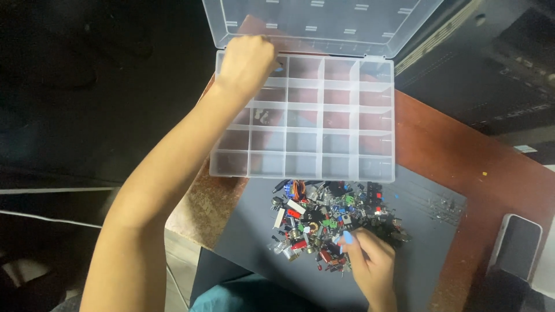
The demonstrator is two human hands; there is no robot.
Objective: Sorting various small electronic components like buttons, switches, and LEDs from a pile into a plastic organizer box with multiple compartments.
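While the left hand (245,63) hovers, fingers curled, over the clear organizer box's (305,115) mostly empty top-row compartments, the right hand (370,260) pinches into the big unsorted component pile (329,222) on the table (451,156).

We see a clear plastic compartment box (324,133), lid hinged open and tilted back, lying flat on our brown table, its cells mostly empty. Just below it, on a dark grey mat, sits a heap of small mixed-colour electronic components (329,222).

Reddish-brown table (445,150) lying under dark grey mat (422,254); black rounded device (511,242) sitting at near right; dark equipment (485,63) standing far right.
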